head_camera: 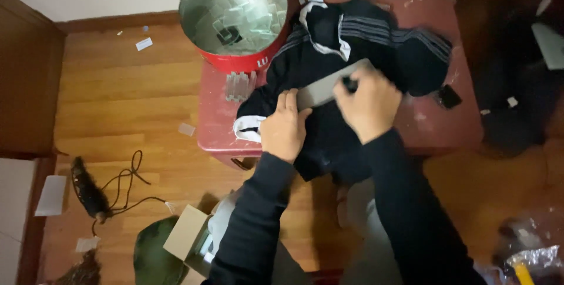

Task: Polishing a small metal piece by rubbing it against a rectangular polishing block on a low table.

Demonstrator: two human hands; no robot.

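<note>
- wood floor all round, a low red table (435,126) in the middle, and a red tub (235,18) at its back left corner.
- a black jacket (352,38) lies heaped across the table.
- your left hand (284,126) presses flat on the jacket, fingers straight and together.
- your right hand (367,106) curls its fingers round a grey card (320,90) lying on the jacket.
- a black cable (126,182) trails on the floor, left.
</note>
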